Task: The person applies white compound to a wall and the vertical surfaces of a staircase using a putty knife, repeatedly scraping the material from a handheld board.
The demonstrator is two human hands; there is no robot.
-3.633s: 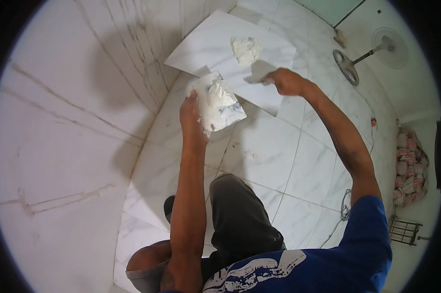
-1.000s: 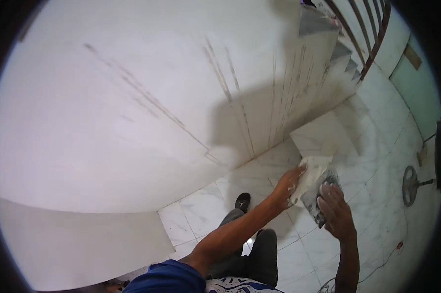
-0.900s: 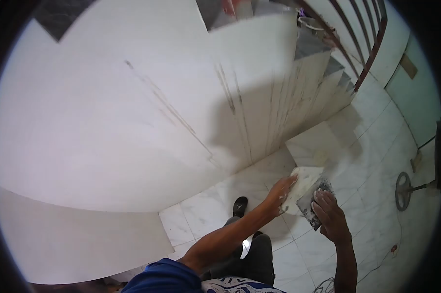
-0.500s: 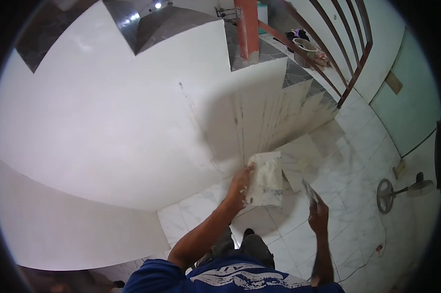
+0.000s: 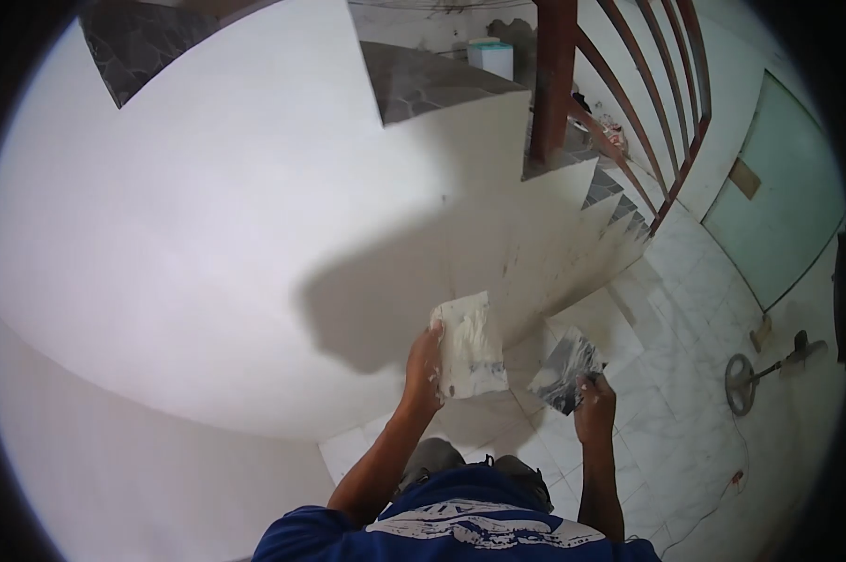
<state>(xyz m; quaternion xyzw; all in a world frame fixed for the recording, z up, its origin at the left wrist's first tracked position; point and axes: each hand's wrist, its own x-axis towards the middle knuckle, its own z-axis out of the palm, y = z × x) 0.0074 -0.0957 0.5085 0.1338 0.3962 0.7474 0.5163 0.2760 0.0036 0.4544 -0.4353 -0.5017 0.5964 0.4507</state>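
My left hand (image 5: 423, 370) is closed on the left edge of a flat board (image 5: 470, 351) spread with pale putty, with dark smudges near its lower edge. To the right, my right hand (image 5: 594, 407) grips a wide putty knife (image 5: 564, 377); streaks of putty cover its dark metal blade. A short gap separates the knife from the board. Both tools are held in front of my body, over the tiled floor. Beyond them rises the white side wall (image 5: 254, 206) of a staircase, with dark streaks on its right part and a shadow across it.
Stone-patterned stair treads (image 5: 432, 80) top the wall, with a reddish-brown post (image 5: 552, 84) and curved railing (image 5: 681, 183). A pale sheet (image 5: 596, 323) lies on the marble-look floor (image 5: 671, 375). A pedestal fan (image 5: 742, 384) and its cord are at right, near a pale green door (image 5: 784, 197).
My view has shifted left along the wall. The putty knife has turned its blade face toward me and come nearer the board. My left hand still holds the board.
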